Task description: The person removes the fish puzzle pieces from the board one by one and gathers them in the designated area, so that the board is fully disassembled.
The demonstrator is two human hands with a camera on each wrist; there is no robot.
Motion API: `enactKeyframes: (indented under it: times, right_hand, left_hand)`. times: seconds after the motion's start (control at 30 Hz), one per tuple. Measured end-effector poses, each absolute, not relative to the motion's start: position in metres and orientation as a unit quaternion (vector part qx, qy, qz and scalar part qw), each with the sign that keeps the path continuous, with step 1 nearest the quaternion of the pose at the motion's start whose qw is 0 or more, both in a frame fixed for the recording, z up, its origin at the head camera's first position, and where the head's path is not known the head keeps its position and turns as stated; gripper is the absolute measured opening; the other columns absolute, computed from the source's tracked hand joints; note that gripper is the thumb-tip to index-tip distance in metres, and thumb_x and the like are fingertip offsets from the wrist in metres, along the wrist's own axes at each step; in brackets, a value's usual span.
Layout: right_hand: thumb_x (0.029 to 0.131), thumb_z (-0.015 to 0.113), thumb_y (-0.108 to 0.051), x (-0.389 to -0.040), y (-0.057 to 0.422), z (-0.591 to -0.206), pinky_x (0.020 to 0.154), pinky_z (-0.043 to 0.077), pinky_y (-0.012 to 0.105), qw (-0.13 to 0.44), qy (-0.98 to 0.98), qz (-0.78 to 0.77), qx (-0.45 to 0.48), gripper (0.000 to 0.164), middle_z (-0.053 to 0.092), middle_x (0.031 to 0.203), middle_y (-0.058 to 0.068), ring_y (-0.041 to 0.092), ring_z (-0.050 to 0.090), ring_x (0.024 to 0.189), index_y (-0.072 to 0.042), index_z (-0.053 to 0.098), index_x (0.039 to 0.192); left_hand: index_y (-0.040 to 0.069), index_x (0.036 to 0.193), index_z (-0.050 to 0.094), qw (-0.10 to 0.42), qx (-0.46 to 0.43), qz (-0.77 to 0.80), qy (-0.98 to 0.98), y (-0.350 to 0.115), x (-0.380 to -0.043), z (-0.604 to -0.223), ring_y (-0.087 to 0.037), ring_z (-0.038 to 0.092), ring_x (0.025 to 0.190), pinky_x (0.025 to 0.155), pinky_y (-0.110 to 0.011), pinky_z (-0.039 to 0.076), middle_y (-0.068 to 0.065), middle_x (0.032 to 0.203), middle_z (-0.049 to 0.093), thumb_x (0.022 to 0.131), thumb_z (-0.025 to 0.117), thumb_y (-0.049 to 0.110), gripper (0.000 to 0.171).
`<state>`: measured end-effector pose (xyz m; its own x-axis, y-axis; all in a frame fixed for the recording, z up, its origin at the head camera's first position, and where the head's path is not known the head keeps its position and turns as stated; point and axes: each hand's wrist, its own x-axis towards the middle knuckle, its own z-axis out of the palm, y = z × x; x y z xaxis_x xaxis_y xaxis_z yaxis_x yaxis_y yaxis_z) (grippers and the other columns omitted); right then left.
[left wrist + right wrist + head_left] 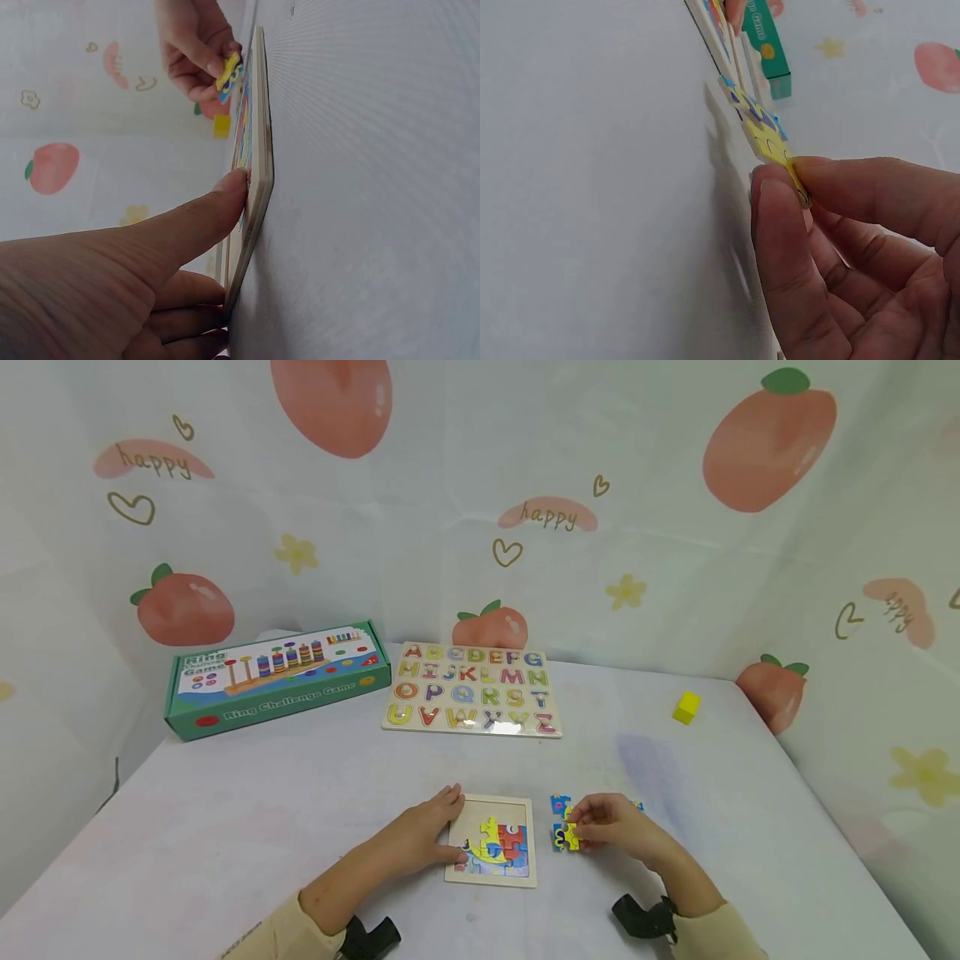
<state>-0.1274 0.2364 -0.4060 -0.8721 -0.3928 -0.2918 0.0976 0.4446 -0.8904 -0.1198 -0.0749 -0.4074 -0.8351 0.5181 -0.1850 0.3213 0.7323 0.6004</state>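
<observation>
A square wooden puzzle board (495, 883) lies on the table, partly filled with yellow, red and blue jigsaw pieces (513, 843). My left hand (412, 837) rests at its left side, the thumb touching the lower left of the picture and the fingers along the upper left edge. To the right of the board, my right hand (618, 828) pinches a yellow puzzle piece (801, 186) between thumb and fingertips. Blue and yellow loose pieces (560, 804) lie beside that hand; it partly hides them. In the left wrist view the pinched piece (227, 73) shows yellow and blue.
Behind the board lies a wooden alphabet puzzle (472, 732). A green Ring Challenge Game box (300, 702) stands at the back left. A yellow block (686, 707) sits near the back right corner of the white table (300, 793). A printed curtain (450, 468) hangs behind.
</observation>
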Motion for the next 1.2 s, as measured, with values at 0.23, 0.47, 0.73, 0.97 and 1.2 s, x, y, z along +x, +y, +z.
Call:
enactKeyframes:
  times: [0.23,0.47,0.73,0.97,1.2]
  right_hand:
    - [0.084,0.067,-0.008,-0.1213,0.2328,-0.4062,0.064,0.056,0.024,0.216,0.824,-0.519,-0.073,0.024,0.059,0.077,0.004,0.014,0.059,0.069,0.009,0.059,0.098]
    - [0.081,0.070,-0.010,-0.1191,0.2326,-0.4086,0.063,0.056,0.024,0.191,0.838,-0.508,-0.064,0.026,0.059,0.077,0.004,0.014,0.059,0.069,0.009,0.058,0.095]
    - [0.079,0.073,-0.009,-0.1178,0.2289,-0.4111,0.057,0.052,0.021,0.162,0.864,-0.472,-0.068,0.024,0.057,0.075,0.004,0.011,0.053,0.065,0.006,0.059,0.092]
    - [0.078,0.074,-0.010,-0.1184,0.2284,-0.4131,0.054,0.050,0.020,0.146,0.879,-0.447,-0.082,0.022,0.057,0.073,0.003,0.010,0.051,0.063,0.003,0.059,0.088]
    - [0.078,0.074,-0.010,-0.1179,0.2271,-0.4130,0.053,0.048,0.019,0.136,0.891,-0.427,-0.076,0.020,0.056,0.073,0.002,0.010,0.050,0.064,0.001,0.060,0.087]
  left_hand:
    - [-0.003,0.140,0.037,0.172,0.231,0.284,0.915,-0.0748,-0.1204,-0.4079,-0.030,0.022,0.143,0.112,-0.051,0.026,-0.015,0.153,0.026,0.078,0.074,0.033,0.081]
    - [-0.003,0.140,0.036,0.168,0.236,0.279,0.915,-0.0750,-0.1223,-0.4091,-0.031,0.022,0.142,0.112,-0.051,0.027,-0.016,0.153,0.026,0.078,0.074,0.033,0.081]
    - [-0.003,0.140,0.037,0.175,0.232,0.282,0.914,-0.0748,-0.1209,-0.4076,-0.030,0.022,0.143,0.112,-0.050,0.027,-0.015,0.153,0.026,0.077,0.074,0.032,0.081]
    - [-0.003,0.140,0.037,0.169,0.231,0.282,0.916,-0.0746,-0.1208,-0.4085,-0.030,0.023,0.142,0.111,-0.050,0.028,-0.015,0.152,0.027,0.077,0.075,0.032,0.081]
    - [-0.004,0.140,0.037,0.169,0.232,0.282,0.916,-0.0744,-0.1207,-0.4075,-0.030,0.023,0.142,0.111,-0.050,0.028,-0.016,0.152,0.027,0.077,0.075,0.031,0.081]
